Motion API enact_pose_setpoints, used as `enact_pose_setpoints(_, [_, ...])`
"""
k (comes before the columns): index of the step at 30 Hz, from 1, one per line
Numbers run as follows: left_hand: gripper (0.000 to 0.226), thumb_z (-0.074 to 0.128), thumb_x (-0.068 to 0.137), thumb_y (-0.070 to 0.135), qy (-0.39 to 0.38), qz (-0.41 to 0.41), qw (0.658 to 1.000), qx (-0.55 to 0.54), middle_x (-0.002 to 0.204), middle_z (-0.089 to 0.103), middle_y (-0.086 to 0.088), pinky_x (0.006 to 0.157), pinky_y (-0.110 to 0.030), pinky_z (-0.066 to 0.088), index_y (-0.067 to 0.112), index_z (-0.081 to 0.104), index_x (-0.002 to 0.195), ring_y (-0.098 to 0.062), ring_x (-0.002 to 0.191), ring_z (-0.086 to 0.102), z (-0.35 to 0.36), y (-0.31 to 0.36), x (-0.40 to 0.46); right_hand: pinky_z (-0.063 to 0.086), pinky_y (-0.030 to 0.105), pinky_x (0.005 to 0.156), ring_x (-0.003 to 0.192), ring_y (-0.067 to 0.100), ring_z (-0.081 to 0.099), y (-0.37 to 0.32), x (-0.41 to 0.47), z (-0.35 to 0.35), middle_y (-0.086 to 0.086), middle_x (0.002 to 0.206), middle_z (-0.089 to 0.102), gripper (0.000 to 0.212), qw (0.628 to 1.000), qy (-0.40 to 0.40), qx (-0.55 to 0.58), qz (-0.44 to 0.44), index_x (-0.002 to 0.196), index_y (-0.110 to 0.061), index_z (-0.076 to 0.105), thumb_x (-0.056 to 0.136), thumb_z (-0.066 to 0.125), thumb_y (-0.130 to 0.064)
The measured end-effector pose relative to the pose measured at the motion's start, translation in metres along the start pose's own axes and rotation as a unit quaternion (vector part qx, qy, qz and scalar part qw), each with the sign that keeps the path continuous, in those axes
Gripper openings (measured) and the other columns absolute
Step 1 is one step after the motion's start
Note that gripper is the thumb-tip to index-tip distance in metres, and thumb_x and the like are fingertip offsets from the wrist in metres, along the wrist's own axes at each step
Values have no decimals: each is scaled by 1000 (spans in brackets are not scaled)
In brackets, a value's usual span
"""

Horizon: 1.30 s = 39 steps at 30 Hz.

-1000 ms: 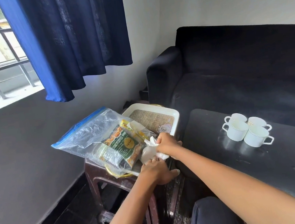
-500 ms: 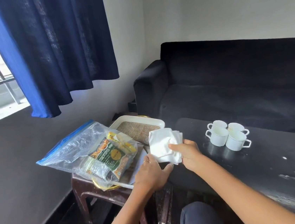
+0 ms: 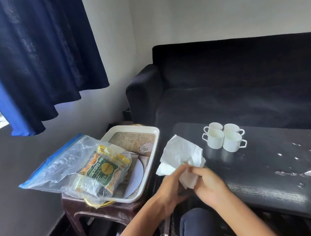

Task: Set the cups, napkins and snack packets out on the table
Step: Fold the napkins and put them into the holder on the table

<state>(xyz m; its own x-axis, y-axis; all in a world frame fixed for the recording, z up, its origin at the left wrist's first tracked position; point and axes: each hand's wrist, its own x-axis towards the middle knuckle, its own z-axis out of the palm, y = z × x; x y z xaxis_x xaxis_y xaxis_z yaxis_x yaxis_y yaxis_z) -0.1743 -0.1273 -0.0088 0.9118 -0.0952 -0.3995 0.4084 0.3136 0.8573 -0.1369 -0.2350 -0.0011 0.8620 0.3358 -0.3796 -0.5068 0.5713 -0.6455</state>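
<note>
Both hands met on the white napkins [image 3: 182, 156] — the left hand [image 3: 171, 186] and the right hand [image 3: 208, 184] each had fingers curled into the bunched lower part of the tissue, pinching it between them, while the upper part fanned up and away from the grip. The left hand was blurred, so how its fingers lay could not be told exactly. The napkins were held in the air over the near left edge of the black table [image 3: 273, 172].

Beyond the grip and to its right, four white cups [image 3: 223, 136] stood touching in a tight cluster on the table. To the left of the grip sat a white tray [image 3: 154, 149] on a dark brown stool [image 3: 103, 213], and across the tray's near end lay a clear zip bag [image 3: 59, 167] — inside it the snack packets [image 3: 102, 172], green and yellow. Behind table and tray stood a black sofa [image 3: 244, 88]; a blue curtain [image 3: 28, 64] hung far to the upper left.
</note>
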Motion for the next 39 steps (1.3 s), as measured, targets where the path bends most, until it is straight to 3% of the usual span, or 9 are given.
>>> enact_pose_setpoints(4, [30, 52, 96, 28, 53, 61, 991, -106, 107, 72, -14, 91, -41, 51, 9, 64, 115, -28, 99, 69, -6, 3, 3, 53, 34, 64, 84, 28, 67, 9, -5, -4, 18, 104, 69, 41, 1000, -2, -26, -7, 114, -3, 62, 76, 60, 12])
enact_pose_setpoints(9, [30, 46, 99, 25, 60, 42, 987, -140, 114, 69, -19, 92, -45, 51, 7, 59, 119, -32, 103, 66, -7, 4, 2, 55, 31, 58, 79, 24, 70, 16, -8, -8, 10, 93, 73, 41, 996, 37, -64, -43, 113, -7, 59, 76, 67, 8])
enact_pose_setpoints(12, [29, 44, 100, 26, 66, 30, 984, -165, 104, 72, -17, 102, -48, 43, 6, 62, 112, -31, 95, 67, -8, 8, 0, 55, 33, 71, 91, 21, 67, 12, -7, -14, 5, 103, 67, 46, 976, 98, -157, -118, 115, -15, 53, 75, 75, -8])
enact_pose_setpoints(14, [30, 44, 100, 26, 58, 25, 983, -173, 104, 71, -17, 98, -49, 46, 5, 61, 112, -31, 93, 67, -9, 9, -1, 52, 25, 80, 95, 12, 64, 6, -8, -15, 1, 105, 64, 43, 951, 116, -226, -173, 114, -18, 56, 76, 76, -17])
enact_pose_setpoints(18, [32, 42, 99, 30, 42, 12, 983, -180, 104, 71, -17, 73, -40, 53, 6, 58, 111, -30, 89, 69, -8, 9, -3, 42, 1, 58, 69, -11, 61, -7, -8, -14, -4, 88, 68, 11, 922, 101, -282, -244, 90, -14, 67, 81, 71, -12])
enact_pose_setpoints(24, [31, 41, 99, 36, 9, 32, 983, -182, 91, 75, -14, 76, -41, 52, 11, 57, 107, -29, 79, 73, -11, 10, -4, 46, 14, 64, 81, 12, 62, -11, -5, -12, -4, 82, 71, 16, 897, 124, -339, -257, 75, -20, 69, 76, 70, -4])
enact_pose_setpoints(31, [32, 44, 97, 37, 2, 47, 984, -174, 91, 75, -13, 74, -42, 56, 12, 59, 110, -28, 80, 73, -12, 9, -2, 45, 17, 63, 72, 7, 63, -8, -11, -4, -9, 74, 69, 23, 844, 113, -414, -322, 70, -23, 65, 77, 65, -1])
enact_pose_setpoints(33, [35, 43, 98, 38, 0, 46, 983, -177, 88, 75, -13, 75, -41, 53, 9, 61, 107, -28, 75, 73, -10, 10, -2, 46, 19, 58, 68, 6, 64, -9, -13, 1, -8, 72, 69, 24, 852, 96, -403, -320, 72, -23, 66, 78, 65, 0])
enact_pose_setpoints(39, [51, 37, 97, 47, -9, 47, 987, -157, 96, 71, -18, 74, -39, 41, 6, 64, 110, -33, 83, 62, -9, 10, -5, 53, 23, 53, 66, 14, 63, -12, -13, 9, 2, 73, 66, 19, 971, 57, -160, -169, 80, -11, 65, 82, 62, 8])
